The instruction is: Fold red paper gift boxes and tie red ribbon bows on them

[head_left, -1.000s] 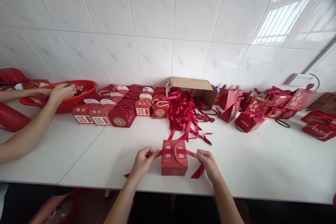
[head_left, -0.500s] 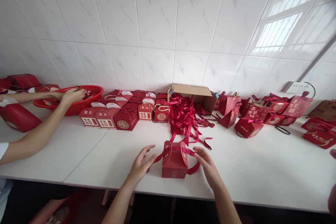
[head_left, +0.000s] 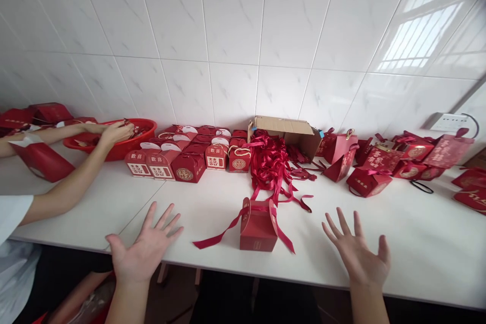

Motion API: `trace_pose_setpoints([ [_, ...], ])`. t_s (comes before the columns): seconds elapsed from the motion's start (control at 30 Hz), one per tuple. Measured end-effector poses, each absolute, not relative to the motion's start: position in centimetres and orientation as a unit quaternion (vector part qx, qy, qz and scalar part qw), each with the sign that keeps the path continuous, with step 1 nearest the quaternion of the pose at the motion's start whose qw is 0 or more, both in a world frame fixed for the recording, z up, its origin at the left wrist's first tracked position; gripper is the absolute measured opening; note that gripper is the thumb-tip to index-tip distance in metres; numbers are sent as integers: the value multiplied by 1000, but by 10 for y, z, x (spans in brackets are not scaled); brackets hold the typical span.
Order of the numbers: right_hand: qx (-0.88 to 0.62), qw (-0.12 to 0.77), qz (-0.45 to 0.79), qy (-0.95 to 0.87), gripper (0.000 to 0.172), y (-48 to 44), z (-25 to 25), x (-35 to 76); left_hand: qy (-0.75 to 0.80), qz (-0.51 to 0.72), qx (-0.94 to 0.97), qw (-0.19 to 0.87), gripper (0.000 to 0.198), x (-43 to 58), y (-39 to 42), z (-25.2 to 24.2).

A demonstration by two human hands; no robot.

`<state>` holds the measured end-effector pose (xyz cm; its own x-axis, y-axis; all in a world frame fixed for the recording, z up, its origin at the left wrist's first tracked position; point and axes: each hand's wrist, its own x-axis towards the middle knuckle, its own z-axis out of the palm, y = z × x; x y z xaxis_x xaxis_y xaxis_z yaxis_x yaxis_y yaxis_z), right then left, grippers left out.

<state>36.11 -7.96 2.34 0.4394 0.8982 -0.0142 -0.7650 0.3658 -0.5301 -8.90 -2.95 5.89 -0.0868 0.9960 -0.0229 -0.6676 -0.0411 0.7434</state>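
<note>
A small red gift box (head_left: 258, 233) stands upright near the table's front edge. A dark red ribbon (head_left: 216, 241) runs through its top, and its two loose ends trail down on either side. To the left of the box, my left hand (head_left: 142, 245) is held palm up with its fingers spread, touching nothing. My right hand (head_left: 359, 253) is spread the same way to the right of the box, also empty. Behind the box lies a tangled heap of red ribbons (head_left: 269, 162), spilling out of a cardboard box (head_left: 283, 125) that lies on its side.
Rows of red gift boxes (head_left: 189, 168) stand left of the ribbons. A co-worker's hands (head_left: 117, 132) reach into a red basin (head_left: 114, 151), beside a red bag (head_left: 41, 159). More red boxes (head_left: 368, 182) and a power strip (head_left: 448, 121) are at the right, along the tiled wall.
Both my hands have moved away from the gift box, outward to either side, and opened wide. The ribbon's ends now hang free. The view has shifted slightly left.
</note>
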Motion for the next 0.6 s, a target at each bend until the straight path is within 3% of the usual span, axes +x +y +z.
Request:
trace_pose_setpoints([
  [0.33,-260,807,509,-152,65,-79,32,352,345,682,252,594,90,-70,-31,61],
  [0.43,-290,802,495,-165,53,-79,26,350,352,684,260,584,80,-60,-39,62],
  [0.5,-324,779,498,-198,39,-79,22,342,388,618,339,594,64,-50,-45,62],
  [0.6,-399,673,540,-311,26,-78,22,316,457,409,510,603,42,-27,-54,59],
])
